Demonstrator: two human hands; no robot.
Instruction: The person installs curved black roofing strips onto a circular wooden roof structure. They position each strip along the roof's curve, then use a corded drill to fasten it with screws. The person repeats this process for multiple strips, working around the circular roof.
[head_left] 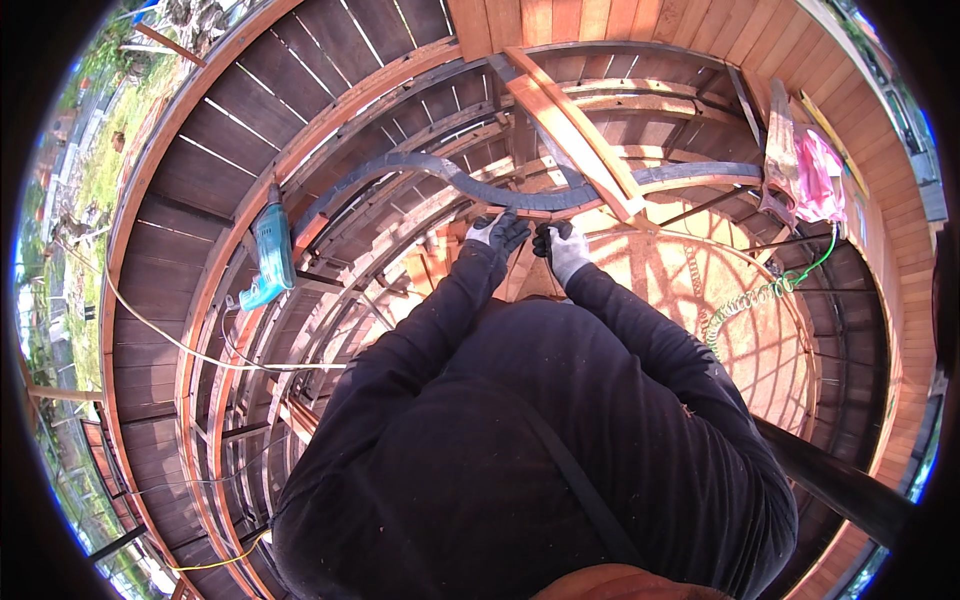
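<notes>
Both my hands wear gloves with pale backs and dark fingers. My left hand is at the near edge of a curved dark-faced wooden strip; its fingers stretch up against that edge, not wrapped round it. Just to the right, my right hand sits slightly below the strip with its fingers curled together. Whatever may be between those fingers is too small to tell. The strip winds in an S shape from left to right. Across its right part lie long wooden boards, slanting toward me.
A teal power drill rests on curved framing at the left. To the right are a handsaw, a pink bag or cloth and a coiled green hose. A pale cable crosses the left. Curved ribs and slats surround me.
</notes>
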